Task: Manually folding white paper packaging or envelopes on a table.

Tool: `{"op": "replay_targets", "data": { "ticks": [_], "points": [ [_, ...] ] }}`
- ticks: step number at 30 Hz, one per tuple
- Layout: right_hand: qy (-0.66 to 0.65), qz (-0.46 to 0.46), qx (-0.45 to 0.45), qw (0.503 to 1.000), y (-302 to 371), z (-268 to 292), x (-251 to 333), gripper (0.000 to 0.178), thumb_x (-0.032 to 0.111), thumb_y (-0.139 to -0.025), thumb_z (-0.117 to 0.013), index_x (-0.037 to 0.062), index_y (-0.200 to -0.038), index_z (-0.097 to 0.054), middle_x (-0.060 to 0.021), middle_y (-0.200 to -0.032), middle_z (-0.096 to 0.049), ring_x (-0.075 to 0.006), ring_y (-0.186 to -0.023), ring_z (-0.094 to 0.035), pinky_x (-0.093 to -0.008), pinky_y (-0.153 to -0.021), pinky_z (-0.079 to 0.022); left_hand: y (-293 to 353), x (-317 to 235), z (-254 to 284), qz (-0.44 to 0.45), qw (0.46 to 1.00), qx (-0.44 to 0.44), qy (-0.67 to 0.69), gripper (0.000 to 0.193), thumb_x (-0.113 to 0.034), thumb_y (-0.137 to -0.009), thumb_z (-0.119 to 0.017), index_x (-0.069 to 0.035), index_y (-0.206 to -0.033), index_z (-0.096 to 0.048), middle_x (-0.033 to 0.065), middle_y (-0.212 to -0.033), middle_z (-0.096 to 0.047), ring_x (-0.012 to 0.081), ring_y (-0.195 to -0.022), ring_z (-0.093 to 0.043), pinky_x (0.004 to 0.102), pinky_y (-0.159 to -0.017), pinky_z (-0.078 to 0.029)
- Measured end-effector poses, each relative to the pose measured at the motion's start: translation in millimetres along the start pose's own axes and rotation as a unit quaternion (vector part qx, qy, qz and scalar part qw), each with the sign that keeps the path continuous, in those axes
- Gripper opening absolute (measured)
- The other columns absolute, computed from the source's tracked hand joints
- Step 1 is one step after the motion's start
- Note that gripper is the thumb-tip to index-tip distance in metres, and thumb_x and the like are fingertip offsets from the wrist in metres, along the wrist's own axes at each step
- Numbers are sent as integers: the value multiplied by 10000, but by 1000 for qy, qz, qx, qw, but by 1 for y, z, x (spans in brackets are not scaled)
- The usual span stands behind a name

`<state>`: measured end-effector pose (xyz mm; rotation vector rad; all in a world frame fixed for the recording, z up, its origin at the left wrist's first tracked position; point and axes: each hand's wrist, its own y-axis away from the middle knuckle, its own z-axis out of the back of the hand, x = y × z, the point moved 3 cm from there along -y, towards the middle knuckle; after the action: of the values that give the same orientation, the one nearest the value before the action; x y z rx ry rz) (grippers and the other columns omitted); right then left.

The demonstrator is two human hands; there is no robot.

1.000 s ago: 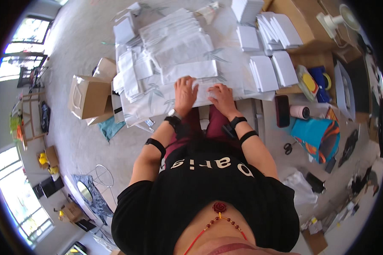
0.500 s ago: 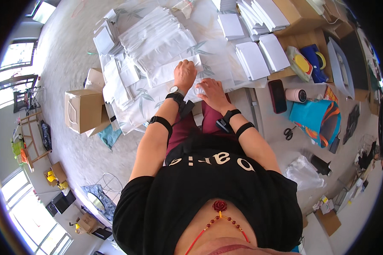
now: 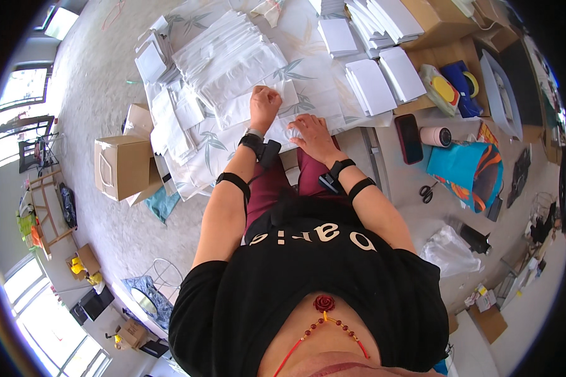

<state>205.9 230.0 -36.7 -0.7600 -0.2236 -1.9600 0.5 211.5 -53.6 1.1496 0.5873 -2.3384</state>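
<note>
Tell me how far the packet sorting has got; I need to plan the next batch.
Done: neat stacks of white flat packets sit at the table's far right. In hand: the left hand is fisted on a clear-wrapped white packet; the right hand lies flat on the sheet beside it. Left: a large loose heap of white packets remains unsorted.

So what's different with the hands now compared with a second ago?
The left hand has moved forward and closed into a fist on the white packets. The right hand stays flat on the sheet nearer the body. The stacks of white envelopes look unchanged.
</note>
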Motion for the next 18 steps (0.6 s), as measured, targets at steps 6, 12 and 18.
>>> {"op": "replay_targets", "data": {
  "ticks": [6, 12, 18],
  "points": [
    [-5, -1, 13, 1000, 0, -1, 1, 350, 228, -853, -763, 200, -1173, -624, -75, -1259, -562, -288, -1207, -535, -457, -1000, -365, 9, 19, 39, 190, 932, -20, 307, 197, -108, -923, -690, 41, -1049, -721, 82, -981, -717, 136, -862, -670, 272, -798, -532],
    [-19, -4, -26, 999, -16, 7, 19, 296, 186, -883, -732, 112, -1161, -667, -89, -1170, -618, -298, -1141, -579, -447, -966, -425, 32, 9, 96, 173, 893, -73, 408, 222, -76, -969, -647, 57, -1143, -682, 38, -996, -709, 98, -894, -644, 251, -828, -507],
    [-138, 77, -132, 979, -88, 40, 128, 289, 154, -882, -739, 63, -1147, -671, -132, -1088, -677, -340, -1040, -638, -444, -913, -489, 60, -22, 143, 117, 925, -147, 331, 188, -47, -943, -680, 49, -1106, -679, 37, -1045, -684, 85, -887, -629, 240, -785, -511]
  ]
}}
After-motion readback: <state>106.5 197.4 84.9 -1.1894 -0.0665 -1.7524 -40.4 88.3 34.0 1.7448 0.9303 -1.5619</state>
